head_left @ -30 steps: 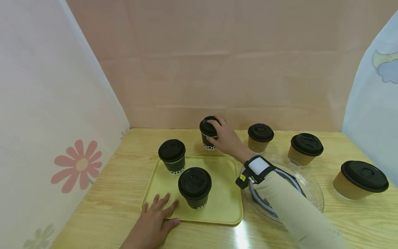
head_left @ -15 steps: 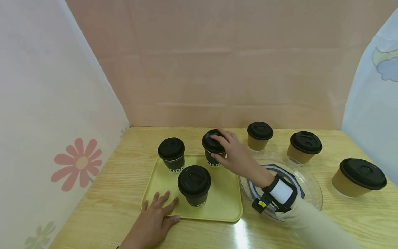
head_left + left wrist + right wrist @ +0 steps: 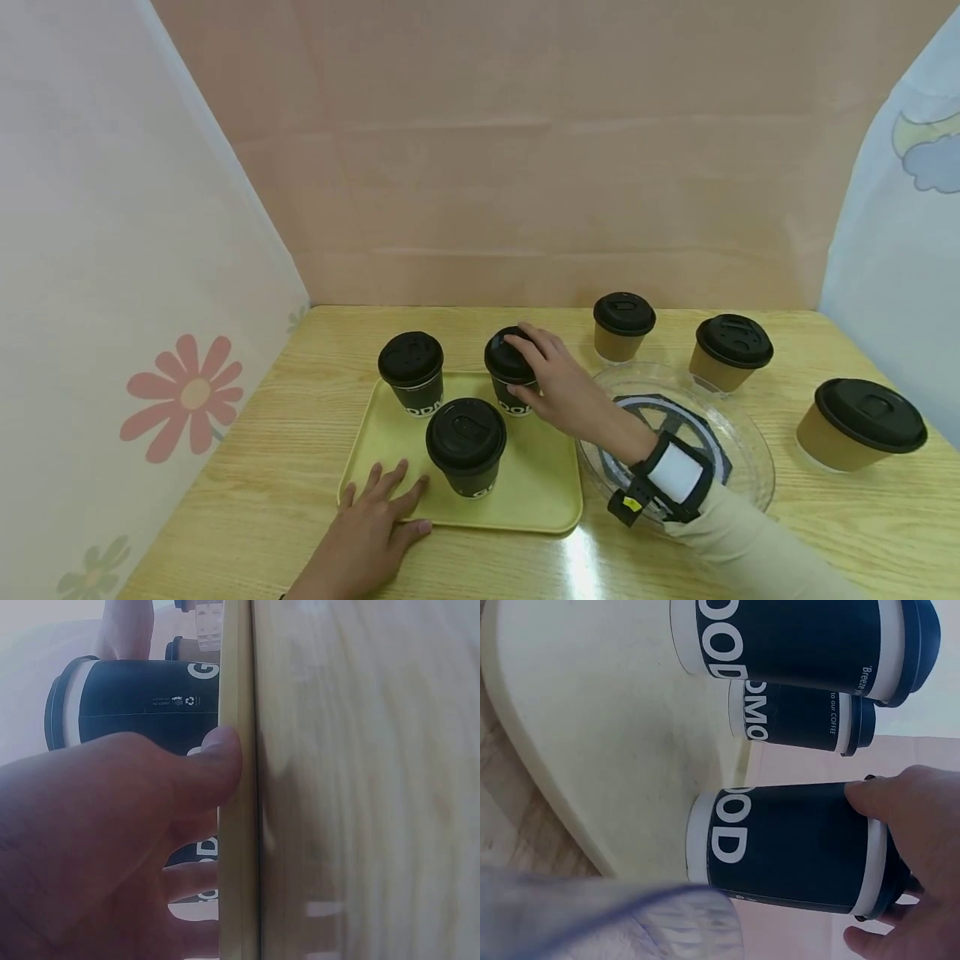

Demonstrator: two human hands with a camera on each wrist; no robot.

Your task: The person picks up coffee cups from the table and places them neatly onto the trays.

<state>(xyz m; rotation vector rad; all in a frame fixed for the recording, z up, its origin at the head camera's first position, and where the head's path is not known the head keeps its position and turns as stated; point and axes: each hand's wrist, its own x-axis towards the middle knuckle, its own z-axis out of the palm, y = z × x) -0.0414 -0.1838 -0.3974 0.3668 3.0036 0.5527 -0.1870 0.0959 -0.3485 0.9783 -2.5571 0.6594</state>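
My right hand (image 3: 564, 385) holds a black paper coffee cup (image 3: 795, 844) around its black lid, thumb and fingers on opposite sides. The cup is upright over the back right of the yellow tray (image 3: 536, 498); whether its base touches is hard to tell. On the tray stand two more lidded black cups, one at the back left (image 3: 412, 372) and one near the middle front (image 3: 467, 447). My left hand (image 3: 369, 533) rests on the tray's front left corner with fingers spread. In the left wrist view its thumb (image 3: 221, 754) lies along the tray's rim.
Right of the tray, under my right forearm, lies a clear round plate (image 3: 757, 454) with a dark patterned ring. Several brown cups with black lids stand beyond it: one at the back (image 3: 619, 343), one nearer (image 3: 723, 368), one far right (image 3: 832, 437). Paper walls surround the table.
My right hand has brought the black cup from the table behind the tray forward and down over the tray's back right. My left hand has stayed in place.
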